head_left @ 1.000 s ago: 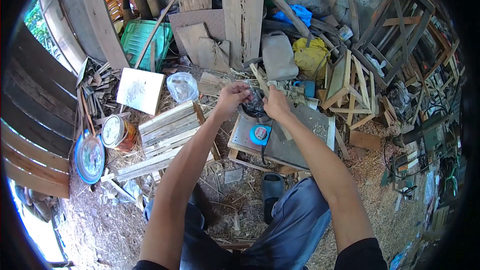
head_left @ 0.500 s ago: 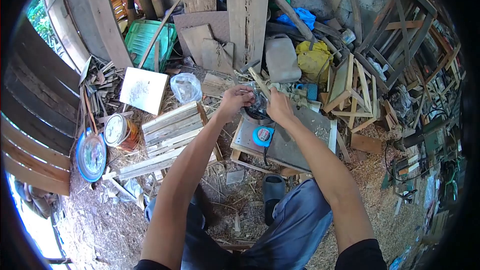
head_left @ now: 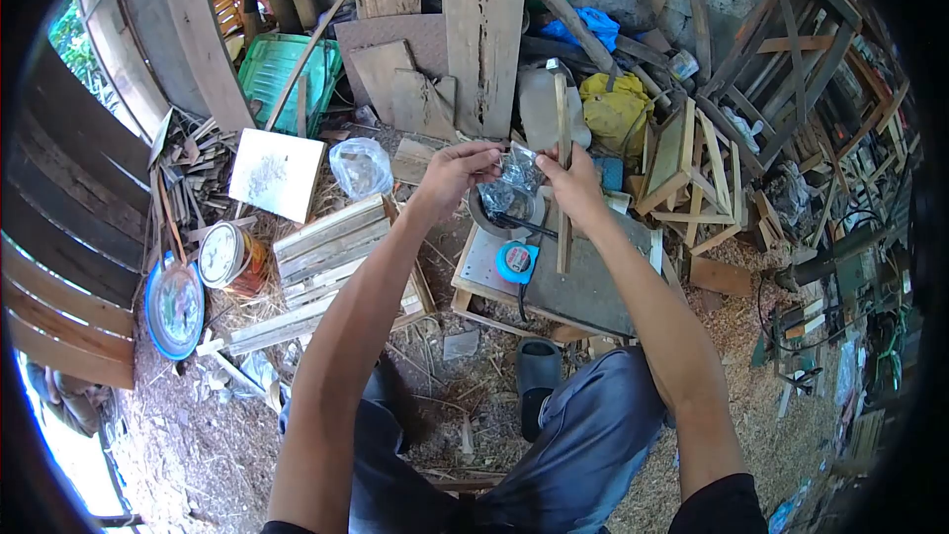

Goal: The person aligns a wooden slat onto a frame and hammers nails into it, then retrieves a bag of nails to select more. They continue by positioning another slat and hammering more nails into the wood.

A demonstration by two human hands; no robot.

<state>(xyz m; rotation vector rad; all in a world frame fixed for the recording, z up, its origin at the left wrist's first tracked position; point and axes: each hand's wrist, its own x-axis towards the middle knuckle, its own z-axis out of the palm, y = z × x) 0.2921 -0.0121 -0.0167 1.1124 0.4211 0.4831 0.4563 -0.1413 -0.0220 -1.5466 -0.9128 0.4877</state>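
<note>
Head camera view: beside a pale slatted wooden frame (head_left: 341, 249) on the littered ground, a person reaches both bare hands over a low workbench (head_left: 605, 262). The left hand (head_left: 457, 176) is drawn in at the fingertips, thumb and forefinger seemingly pinching the left edge of a clear plastic bag (head_left: 520, 172); whether anything small sits between them, I cannot tell from where I stand. The bag hangs between the two hands, its lower part over a round bowl (head_left: 485, 223), which likely serves to catch loose contents. A blue tape measure (head_left: 515, 260) lies on the bench just in front of the bowl, apparently parked within easy reach. At right, the right hand (head_left: 575, 180) closes around what looks like a hammer (head_left: 563, 124), its wooden handle running lengthwise past the palm, head end pointing away from the person. That grip seems chosen to leave the thumb and forefinger usable: they meet close by the bag's right edge, though their exact contact with the plastic is too small to make out.
</note>
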